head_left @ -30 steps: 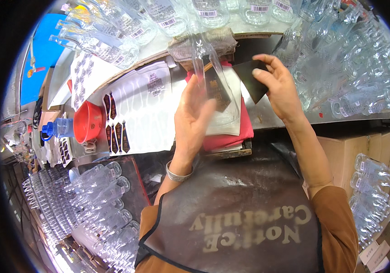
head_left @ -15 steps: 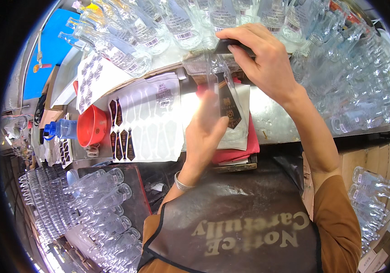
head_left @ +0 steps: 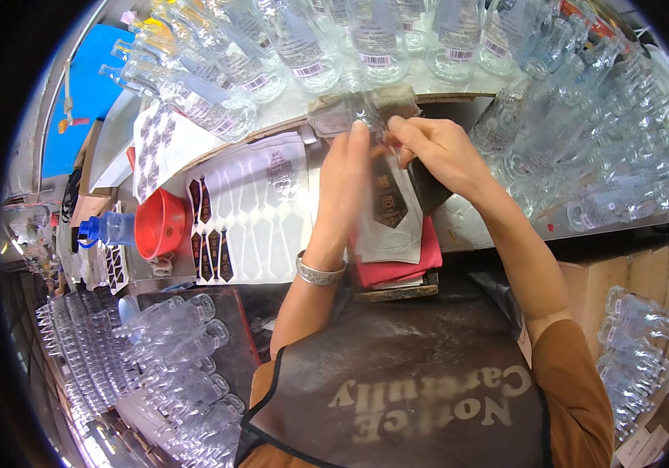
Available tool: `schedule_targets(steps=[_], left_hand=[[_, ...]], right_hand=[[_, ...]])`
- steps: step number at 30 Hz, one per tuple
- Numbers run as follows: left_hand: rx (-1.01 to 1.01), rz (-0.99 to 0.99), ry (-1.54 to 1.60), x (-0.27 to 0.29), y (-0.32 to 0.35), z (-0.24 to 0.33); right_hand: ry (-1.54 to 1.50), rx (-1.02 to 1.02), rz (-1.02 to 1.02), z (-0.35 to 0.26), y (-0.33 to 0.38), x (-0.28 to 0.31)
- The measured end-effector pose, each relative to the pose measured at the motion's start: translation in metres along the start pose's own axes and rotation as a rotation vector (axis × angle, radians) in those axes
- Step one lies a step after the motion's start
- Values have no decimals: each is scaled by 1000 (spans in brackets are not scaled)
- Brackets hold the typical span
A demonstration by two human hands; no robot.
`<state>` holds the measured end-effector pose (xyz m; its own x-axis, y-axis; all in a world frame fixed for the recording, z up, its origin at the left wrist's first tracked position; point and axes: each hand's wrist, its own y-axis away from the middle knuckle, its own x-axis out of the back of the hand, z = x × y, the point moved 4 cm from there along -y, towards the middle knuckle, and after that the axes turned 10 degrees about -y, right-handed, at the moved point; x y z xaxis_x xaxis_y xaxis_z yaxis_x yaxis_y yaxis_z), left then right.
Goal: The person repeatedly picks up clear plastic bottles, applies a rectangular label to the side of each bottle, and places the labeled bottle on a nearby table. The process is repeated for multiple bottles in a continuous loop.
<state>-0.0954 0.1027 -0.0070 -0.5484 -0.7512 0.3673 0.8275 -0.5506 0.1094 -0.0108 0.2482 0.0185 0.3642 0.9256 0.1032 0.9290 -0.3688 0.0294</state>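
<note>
A clear glass bottle lies on a cloth-covered rest, its neck toward the far side. On its upper side is a dark tie-shaped label with gold marks. My left hand, smeared by motion, is closed along the bottle's left side, its fingers reaching toward the neck. My right hand bends over the bottle's right side, thumb and fingers drawn together by the label's narrow upper end. A dark flat scraper shows under the right palm, partly hidden by it.
A sheet of tie-shaped labels, partly used, lies left of the bottle. Beside it stand a red bowl and a blue-capped plastic bottle. Labelled glass bottles line the far side; more bottles crowd the right. Cardboard boxes stand lower right.
My right hand has come down from beyond the bottle's neck to its right side, the scraper now beneath the palm. My left hand has moved farther up along the bottle.
</note>
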Motion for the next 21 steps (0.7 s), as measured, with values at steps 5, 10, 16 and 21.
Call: schedule_targets(steps=[5, 10, 16, 21], left_hand=[[-79, 64, 73, -7, -2, -12], [-105, 68, 66, -8, 0, -10], [17, -42, 262, -10, 7, -1], [-16, -67, 396, -14, 8, 6]], right_hand=[[120, -98, -125, 2, -23, -11], [258, -92, -151, -4, -27, -13], [180, -107, -221, -1, -34, -10], [388, -130, -200, -9, -35, -11]])
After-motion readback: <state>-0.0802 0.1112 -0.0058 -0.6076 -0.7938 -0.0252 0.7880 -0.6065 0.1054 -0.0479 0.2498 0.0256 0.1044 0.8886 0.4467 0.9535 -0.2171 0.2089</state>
